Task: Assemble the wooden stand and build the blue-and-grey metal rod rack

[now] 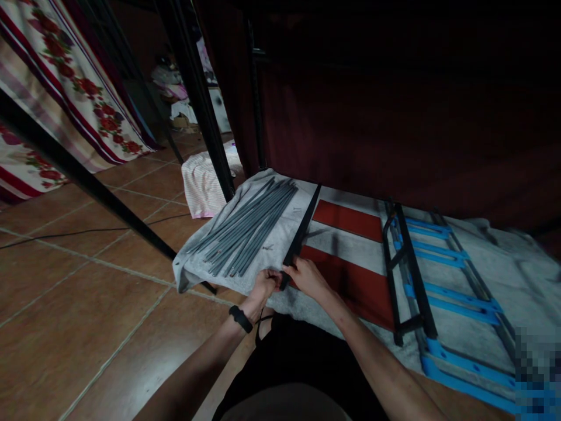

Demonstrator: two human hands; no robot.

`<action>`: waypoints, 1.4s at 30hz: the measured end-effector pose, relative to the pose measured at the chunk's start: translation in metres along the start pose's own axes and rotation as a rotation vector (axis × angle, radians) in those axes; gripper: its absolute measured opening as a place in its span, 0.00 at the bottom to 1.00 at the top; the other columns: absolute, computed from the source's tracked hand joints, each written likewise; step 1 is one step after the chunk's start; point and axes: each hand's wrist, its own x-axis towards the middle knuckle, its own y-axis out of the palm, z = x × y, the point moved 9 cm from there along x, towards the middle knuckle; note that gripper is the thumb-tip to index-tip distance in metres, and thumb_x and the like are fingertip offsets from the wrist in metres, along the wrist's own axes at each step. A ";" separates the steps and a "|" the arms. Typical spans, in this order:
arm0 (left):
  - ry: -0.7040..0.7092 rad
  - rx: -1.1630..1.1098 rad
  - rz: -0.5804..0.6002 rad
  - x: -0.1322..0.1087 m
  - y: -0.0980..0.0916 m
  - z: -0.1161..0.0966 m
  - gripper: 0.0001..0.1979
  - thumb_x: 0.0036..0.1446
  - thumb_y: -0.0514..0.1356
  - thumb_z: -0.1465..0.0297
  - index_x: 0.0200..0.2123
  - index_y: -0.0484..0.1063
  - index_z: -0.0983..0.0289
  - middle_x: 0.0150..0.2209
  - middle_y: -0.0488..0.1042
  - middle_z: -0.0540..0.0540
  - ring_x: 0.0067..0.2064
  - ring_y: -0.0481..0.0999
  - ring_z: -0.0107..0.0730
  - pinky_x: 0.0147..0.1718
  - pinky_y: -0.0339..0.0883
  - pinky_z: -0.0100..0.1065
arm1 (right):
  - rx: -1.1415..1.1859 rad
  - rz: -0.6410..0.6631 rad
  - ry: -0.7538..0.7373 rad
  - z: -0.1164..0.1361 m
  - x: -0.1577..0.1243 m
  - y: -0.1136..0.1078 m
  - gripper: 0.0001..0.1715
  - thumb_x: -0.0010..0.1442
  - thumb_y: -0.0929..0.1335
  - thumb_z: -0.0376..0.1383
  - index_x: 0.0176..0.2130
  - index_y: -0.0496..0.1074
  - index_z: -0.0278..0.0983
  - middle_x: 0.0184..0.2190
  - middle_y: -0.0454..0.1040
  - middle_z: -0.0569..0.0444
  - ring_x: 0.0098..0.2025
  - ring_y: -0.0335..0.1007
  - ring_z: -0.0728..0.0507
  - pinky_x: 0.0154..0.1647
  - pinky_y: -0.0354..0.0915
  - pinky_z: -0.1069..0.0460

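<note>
A long black bar [302,231] lies on a grey cloth [284,234], running away from me. My right hand [307,276] grips its near end with fingers wrapped round it. My left hand [266,283], with a black band on the wrist, is pinched closed right beside that same end; what its fingers hold is too small to make out. Just left of the hands lies a bundle of several grey rods [248,228] on the same cloth.
Red and white panels [350,245] lie to the right of the bar, then black frames with blue rungs [438,263]. A black metal post [197,93] and a slanted black tube [87,181] stand over the tiled floor [87,304]. A floral sheet [65,88] hangs at left.
</note>
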 end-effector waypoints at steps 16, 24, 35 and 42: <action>-0.039 -0.266 -0.022 0.004 0.001 0.020 0.04 0.53 0.64 0.73 0.29 0.70 0.66 0.25 0.74 0.51 0.26 0.75 0.28 0.32 0.75 0.34 | 0.039 0.003 -0.006 -0.005 -0.001 -0.004 0.10 0.65 0.66 0.35 0.42 0.77 0.38 0.41 0.82 0.49 0.44 0.78 0.42 0.42 0.66 0.54; -0.026 -0.295 -0.023 0.004 0.000 0.018 0.06 0.46 0.63 0.79 0.31 0.72 0.66 0.25 0.75 0.50 0.25 0.74 0.24 0.27 0.69 0.26 | 0.044 0.001 -0.017 -0.003 -0.002 -0.003 0.10 0.65 0.66 0.34 0.41 0.77 0.37 0.42 0.82 0.49 0.45 0.78 0.42 0.42 0.66 0.54; 0.001 -0.409 -0.001 0.001 0.006 0.022 0.06 0.47 0.67 0.75 0.31 0.74 0.67 0.26 0.75 0.51 0.25 0.74 0.26 0.28 0.71 0.29 | 0.039 0.005 -0.034 -0.009 0.000 0.004 0.08 0.65 0.66 0.35 0.40 0.76 0.38 0.41 0.82 0.49 0.43 0.77 0.43 0.41 0.65 0.54; -0.002 -0.385 -0.037 0.004 0.002 0.028 0.08 0.45 0.66 0.79 0.31 0.72 0.67 0.25 0.75 0.50 0.25 0.76 0.28 0.29 0.74 0.31 | 0.033 0.018 -0.045 -0.007 0.000 0.003 0.08 0.65 0.66 0.34 0.40 0.75 0.37 0.42 0.81 0.49 0.44 0.77 0.42 0.41 0.64 0.54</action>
